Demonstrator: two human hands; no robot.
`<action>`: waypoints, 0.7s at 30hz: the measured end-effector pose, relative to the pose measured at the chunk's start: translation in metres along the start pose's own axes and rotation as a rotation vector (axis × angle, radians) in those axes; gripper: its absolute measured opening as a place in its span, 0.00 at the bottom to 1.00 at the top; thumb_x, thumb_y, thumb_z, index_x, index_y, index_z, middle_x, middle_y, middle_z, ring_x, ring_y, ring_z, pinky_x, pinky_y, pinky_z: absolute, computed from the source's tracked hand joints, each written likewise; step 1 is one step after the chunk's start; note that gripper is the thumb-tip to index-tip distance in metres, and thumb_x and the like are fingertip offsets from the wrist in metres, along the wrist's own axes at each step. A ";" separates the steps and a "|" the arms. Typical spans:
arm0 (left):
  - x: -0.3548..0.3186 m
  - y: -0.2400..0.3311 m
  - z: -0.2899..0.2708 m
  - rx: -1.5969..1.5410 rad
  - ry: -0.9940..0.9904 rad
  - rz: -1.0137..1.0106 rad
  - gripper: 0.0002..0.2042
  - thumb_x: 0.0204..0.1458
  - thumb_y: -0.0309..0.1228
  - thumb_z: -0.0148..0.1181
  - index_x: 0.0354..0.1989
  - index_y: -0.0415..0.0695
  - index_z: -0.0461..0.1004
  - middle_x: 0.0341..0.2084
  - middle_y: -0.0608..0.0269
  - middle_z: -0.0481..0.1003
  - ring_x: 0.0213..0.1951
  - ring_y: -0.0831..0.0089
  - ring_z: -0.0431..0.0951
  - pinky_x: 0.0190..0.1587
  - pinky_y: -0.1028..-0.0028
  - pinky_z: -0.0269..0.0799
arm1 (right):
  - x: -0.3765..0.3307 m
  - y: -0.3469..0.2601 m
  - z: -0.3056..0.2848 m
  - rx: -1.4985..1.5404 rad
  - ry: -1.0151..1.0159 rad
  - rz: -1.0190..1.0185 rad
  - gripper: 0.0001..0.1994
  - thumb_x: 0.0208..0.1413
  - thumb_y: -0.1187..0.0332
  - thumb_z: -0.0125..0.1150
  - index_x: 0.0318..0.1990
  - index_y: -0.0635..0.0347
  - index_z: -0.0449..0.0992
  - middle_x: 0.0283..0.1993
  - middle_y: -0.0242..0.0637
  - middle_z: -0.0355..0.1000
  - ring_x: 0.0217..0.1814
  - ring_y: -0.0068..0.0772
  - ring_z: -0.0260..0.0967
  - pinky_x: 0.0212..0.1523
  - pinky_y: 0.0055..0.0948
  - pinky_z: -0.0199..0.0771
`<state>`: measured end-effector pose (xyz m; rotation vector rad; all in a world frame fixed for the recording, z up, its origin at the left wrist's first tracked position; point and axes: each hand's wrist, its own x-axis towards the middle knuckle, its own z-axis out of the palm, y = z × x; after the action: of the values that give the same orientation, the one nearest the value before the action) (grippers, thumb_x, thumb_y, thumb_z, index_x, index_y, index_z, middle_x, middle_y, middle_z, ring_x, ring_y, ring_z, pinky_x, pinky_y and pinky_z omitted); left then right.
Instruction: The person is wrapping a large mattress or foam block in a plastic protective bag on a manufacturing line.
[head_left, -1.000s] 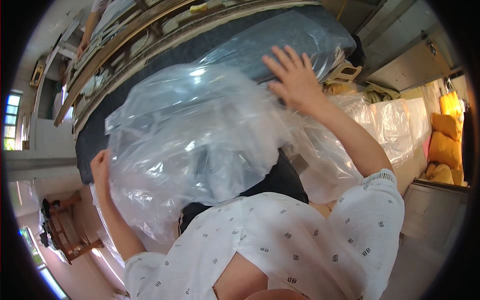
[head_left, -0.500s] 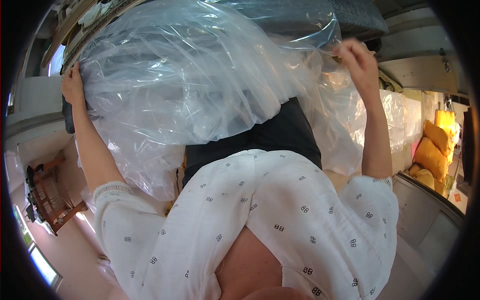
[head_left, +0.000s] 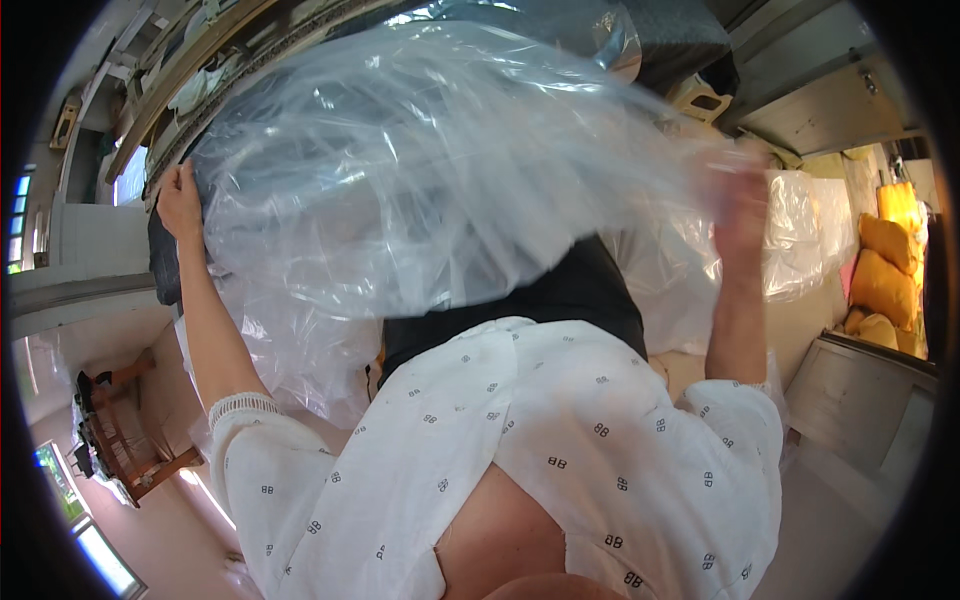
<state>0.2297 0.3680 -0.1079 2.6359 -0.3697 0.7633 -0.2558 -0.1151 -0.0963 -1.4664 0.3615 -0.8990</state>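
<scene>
A large clear plastic sheet (head_left: 400,190) spreads in crumpled, shiny folds across the space in front of me, over a dark grey padded piece (head_left: 675,45) that shows at the far side. My left hand (head_left: 181,204) is closed on the sheet's left edge, beside a dark corner beneath it. On the right, the sheet is drawn out in a taut, smeared stretch to my right hand (head_left: 738,195). Motion blurs that hand, but its fingers appear closed on the plastic. Lower folds of plastic hang down on both sides of my dark trousers.
Wooden frames (head_left: 185,85) stand at the far left. A brown wooden stool-like frame (head_left: 130,430) is on the left floor. More wrapped plastic (head_left: 800,235) lies at the right, before yellow cushion-like pieces (head_left: 888,270). A beige item with a hole (head_left: 700,100) sits far right.
My right hand has moved down and nearer, pulling the plastic's right side across. More of the dark padded piece and a beige item now show. My left hand keeps its hold.
</scene>
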 end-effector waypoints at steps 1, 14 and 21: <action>-0.007 0.009 0.001 -0.006 0.014 -0.007 0.18 0.49 0.49 0.52 0.35 0.48 0.76 0.27 0.57 0.75 0.30 0.65 0.75 0.35 0.71 0.67 | 0.019 -0.049 -0.010 0.273 -0.162 -0.059 0.17 0.58 0.58 0.43 0.44 0.63 0.67 0.42 0.38 0.67 0.47 0.36 0.64 0.52 0.37 0.62; -0.007 0.067 0.019 -0.573 -0.161 0.162 0.10 0.52 0.34 0.55 0.28 0.38 0.71 0.18 0.73 0.66 0.24 0.88 0.61 0.29 0.86 0.58 | -0.019 0.022 -0.029 -0.003 0.213 0.261 0.10 0.61 0.59 0.41 0.31 0.52 0.64 0.26 0.27 0.58 0.29 0.19 0.55 0.31 0.20 0.57; -0.001 0.057 0.022 -0.470 -0.104 0.042 0.14 0.52 0.39 0.54 0.28 0.39 0.73 0.19 0.69 0.70 0.27 0.84 0.65 0.32 0.84 0.61 | 0.059 -0.143 -0.207 -1.032 0.307 -0.009 0.08 0.57 0.66 0.45 0.38 0.60 0.66 0.21 0.27 0.53 0.22 0.17 0.51 0.23 0.17 0.55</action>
<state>0.2197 0.3082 -0.1099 2.2324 -0.5596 0.4789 -0.4078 -0.2809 0.0311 -2.2507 1.1698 -0.9944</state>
